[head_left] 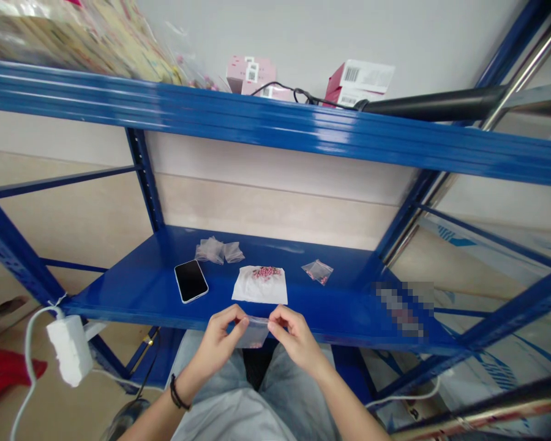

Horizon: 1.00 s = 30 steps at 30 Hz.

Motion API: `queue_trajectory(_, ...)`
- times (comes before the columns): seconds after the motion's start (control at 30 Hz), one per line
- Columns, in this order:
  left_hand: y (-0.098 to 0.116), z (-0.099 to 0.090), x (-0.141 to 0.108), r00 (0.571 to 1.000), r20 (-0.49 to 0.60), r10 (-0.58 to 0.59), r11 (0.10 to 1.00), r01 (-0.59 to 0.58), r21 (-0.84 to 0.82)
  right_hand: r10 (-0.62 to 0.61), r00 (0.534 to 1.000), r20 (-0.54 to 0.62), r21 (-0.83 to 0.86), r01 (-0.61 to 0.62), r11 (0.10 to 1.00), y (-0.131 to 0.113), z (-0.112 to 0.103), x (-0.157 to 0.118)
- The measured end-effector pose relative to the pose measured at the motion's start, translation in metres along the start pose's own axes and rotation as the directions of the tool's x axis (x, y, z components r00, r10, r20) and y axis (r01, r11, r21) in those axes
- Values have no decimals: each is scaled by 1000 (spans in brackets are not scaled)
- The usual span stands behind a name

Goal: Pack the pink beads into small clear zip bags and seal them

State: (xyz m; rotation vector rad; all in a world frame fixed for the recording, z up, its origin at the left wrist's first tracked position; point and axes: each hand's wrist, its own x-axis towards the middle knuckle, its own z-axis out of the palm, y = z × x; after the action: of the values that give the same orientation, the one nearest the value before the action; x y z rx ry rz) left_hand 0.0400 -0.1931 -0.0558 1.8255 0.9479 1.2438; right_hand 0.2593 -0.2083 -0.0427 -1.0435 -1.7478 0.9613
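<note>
Small clear plastic bag [255, 334] just off the front edge of a blue steel shelf [340, 306], left hand [219, 340] and right hand [294, 340] each pinching it in a closed grip, white cloth [259, 291] with pink beads [266, 273], smartphone [191, 280], clear bags [219, 250] on the shelf

Clear plastic bag [256, 332] between both hands [217, 340] [294, 340]

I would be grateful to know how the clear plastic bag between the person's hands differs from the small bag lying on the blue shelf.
The clear plastic bag is pinched upright between the left hand and right hand, while the small bag lies flat on the blue metal shelf. The small bag plainly holds small pink items; the clear plastic bag looks mostly clear, with a faint pink tint low down. Both are thin, transparent plastic.
</note>
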Motion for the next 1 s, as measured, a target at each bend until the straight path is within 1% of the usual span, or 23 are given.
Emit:
queue_trajectory(0.07, 1, 2, -1, 1000, 1, -5, 1000, 5, -7, 5, 999, 33, 17, -5, 1000, -2, 2, -1)
queue_trajectory(0.13, 3, 4, -1, 1000, 25, -7, 1000, 7, -13, -7, 998, 55, 9, 6, 1000, -3, 3, -1)
queue_trajectory(0.27, 8, 6, -2, 996, 84, 13, 1000, -15, 16, -36, 998, 46, -50, 39, 998, -3, 5, -2)
queue_trajectory(0.4, 12, 7, -3, 997, 73, 21, 998, -25, 55, -29, 998, 48, -53, 32, 998, -4, 9, -3)
queue_trajectory(0.6, 9, 14, -6, 994, 112, 18, 996, -28, 90, -22, 999, 30, -98, 25, 995, -4, 12, -3)
queue_trajectory(0.7, 5, 17, -7, 992, 122, 33, 993, -46, 105, -20, 998, 51, -93, 25, 995, -4, 9, -3)
queue_trajectory(0.83, 4, 16, -8, 992, 120, 34, 991, -49, 124, -33, 996, 80, -120, 42, 992, -4, 10, -3)
queue_trajectory(1.0, 8, 11, -7, 983, 183, 1, 997, -15, 78, -55, 993, 104, -138, 69, 988, -2, 8, -3)
